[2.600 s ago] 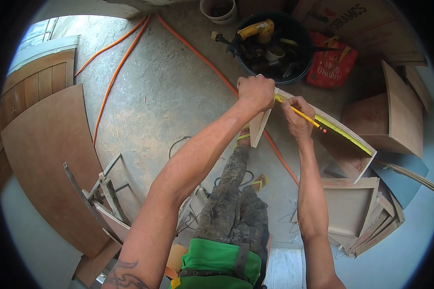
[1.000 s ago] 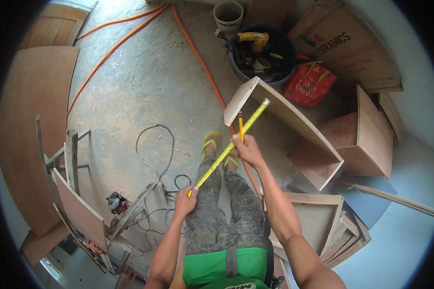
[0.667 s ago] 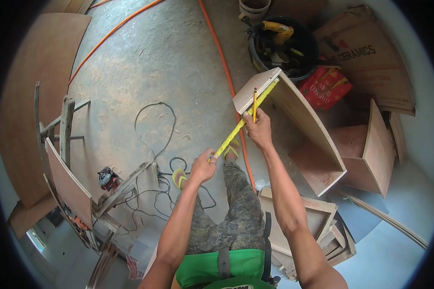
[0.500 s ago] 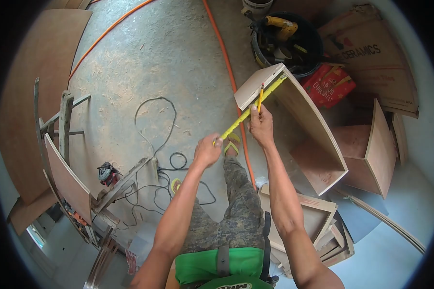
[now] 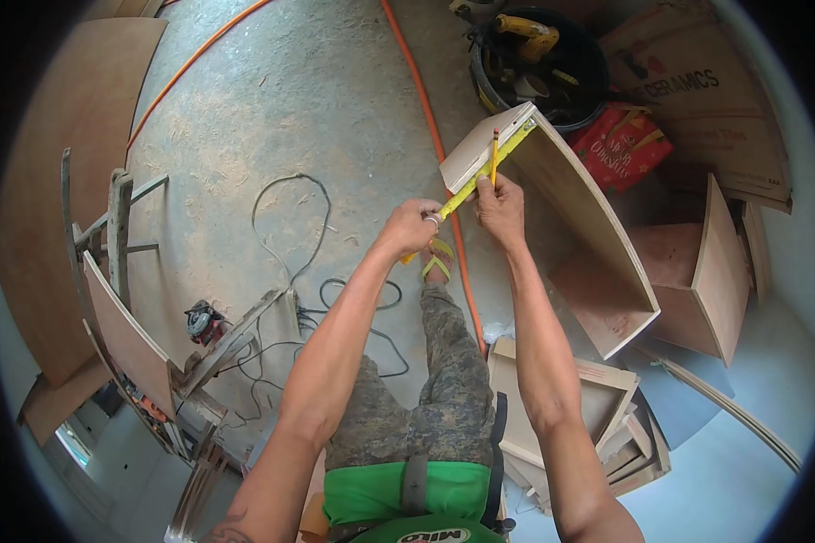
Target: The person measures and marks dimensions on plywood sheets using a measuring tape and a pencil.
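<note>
My left hand [image 5: 410, 226] is closed around the body end of a yellow tape measure [image 5: 516, 138]; a bit of its orange-yellow case shows under the fingers. The blade runs up and right along the open edge of a plywood box [image 5: 641, 262], its far end near the box's upper corner. My right hand [image 5: 501, 215] pinches a yellow pencil [image 5: 494, 156], point hidden in the fingers, and touches the blade near the lower corner of the box's short panel [image 5: 480, 149].
A black tub [image 5: 489, 86] with a yellow power tool stands beyond the box, beside a red gift bag [image 5: 620, 149]. Another plywood box [image 5: 720, 271] and stacked wooden frames [image 5: 561, 398] are at right. An orange hose [image 5: 417, 77] and dark cords [image 5: 321, 204] cross the floor.
My left hand has moved up and right, closer to my right hand, and less blade shows between them. My right hand has shifted slightly, with the pencil still held.
</note>
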`<state>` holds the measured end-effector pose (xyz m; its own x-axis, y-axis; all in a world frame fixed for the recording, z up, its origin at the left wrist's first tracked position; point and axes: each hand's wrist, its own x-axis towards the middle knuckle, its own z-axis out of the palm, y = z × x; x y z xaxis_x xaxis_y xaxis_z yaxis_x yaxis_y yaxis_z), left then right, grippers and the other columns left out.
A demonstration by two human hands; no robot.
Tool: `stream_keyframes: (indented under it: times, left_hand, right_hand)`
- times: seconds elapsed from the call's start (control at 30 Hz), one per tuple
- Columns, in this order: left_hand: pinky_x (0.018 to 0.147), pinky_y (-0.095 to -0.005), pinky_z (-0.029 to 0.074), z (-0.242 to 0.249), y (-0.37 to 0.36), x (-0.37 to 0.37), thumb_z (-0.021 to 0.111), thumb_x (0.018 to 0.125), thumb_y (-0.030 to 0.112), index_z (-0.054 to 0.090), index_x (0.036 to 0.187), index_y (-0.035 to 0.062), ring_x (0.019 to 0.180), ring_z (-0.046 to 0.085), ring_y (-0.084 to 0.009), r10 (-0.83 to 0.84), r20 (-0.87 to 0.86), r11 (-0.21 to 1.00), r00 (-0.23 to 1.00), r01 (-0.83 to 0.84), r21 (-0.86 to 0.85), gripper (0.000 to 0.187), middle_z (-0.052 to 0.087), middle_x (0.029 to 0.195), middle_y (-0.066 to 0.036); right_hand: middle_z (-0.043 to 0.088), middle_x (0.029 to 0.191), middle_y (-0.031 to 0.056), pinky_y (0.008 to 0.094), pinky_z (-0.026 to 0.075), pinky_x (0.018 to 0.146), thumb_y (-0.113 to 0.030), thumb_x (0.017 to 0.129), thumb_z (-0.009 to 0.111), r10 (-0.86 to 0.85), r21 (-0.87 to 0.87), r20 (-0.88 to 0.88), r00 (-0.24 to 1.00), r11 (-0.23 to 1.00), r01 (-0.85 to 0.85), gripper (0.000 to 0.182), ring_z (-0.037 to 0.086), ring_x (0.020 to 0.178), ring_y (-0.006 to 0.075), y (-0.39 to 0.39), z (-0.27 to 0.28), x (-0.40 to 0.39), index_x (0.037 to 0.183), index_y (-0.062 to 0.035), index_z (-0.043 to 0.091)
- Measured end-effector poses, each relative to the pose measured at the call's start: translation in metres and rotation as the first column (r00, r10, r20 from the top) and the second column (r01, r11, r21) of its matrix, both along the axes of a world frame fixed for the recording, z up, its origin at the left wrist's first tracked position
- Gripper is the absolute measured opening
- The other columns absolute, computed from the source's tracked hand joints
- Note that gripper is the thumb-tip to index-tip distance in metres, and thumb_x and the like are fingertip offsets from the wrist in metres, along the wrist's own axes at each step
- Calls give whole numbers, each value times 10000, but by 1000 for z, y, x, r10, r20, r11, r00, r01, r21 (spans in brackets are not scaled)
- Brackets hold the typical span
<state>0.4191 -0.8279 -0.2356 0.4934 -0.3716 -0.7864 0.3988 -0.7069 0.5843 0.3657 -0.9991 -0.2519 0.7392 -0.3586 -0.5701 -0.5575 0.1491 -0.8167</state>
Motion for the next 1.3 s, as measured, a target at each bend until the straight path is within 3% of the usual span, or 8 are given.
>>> stream_keyframes:
  times: [0.17,0.33,0.4,0.7,1.3]
  left_hand:
    - [577,-264,453,3,-3,5,541,901,121,611,1132,-12,613,542,-116,-8,-44,999,999,5,-50,276,618,781,-61]
    - [578,-257,450,7,-12,10,532,899,107,603,1129,-24,615,539,-111,-16,-81,996,997,8,-93,275,627,800,-69]
    - [586,-261,453,13,-19,10,532,887,93,619,1083,-28,617,540,-112,114,-105,980,988,-129,-154,246,642,829,-79]
    - [619,-271,475,19,-24,17,558,863,95,667,982,-23,671,577,-129,112,-126,988,986,-124,-90,200,660,825,-87]
    - [578,-268,485,22,-27,21,578,862,84,657,1035,-67,635,589,-130,128,-134,990,983,-135,-50,243,666,828,-131]
  right_hand:
    - [606,649,14,260,396,540,-251,944,507,15,5,20,1000,1000,-15,310,499,580,71,-3,0,-1,818,1,637]
    - [594,656,-8,232,361,478,-242,949,518,-47,142,48,998,989,40,295,454,529,47,-3,-1,-2,830,-2,641]
    - [588,651,-9,231,358,473,-240,949,517,-47,141,36,998,989,42,294,450,526,46,-3,0,-2,831,-1,639]
    - [561,624,-10,223,330,436,-225,951,519,-58,188,35,998,981,50,288,428,487,38,-5,1,-2,820,5,629]
    - [587,675,16,217,286,389,-231,961,510,-58,297,14,998,953,52,268,410,447,43,-9,5,1,863,-3,612]
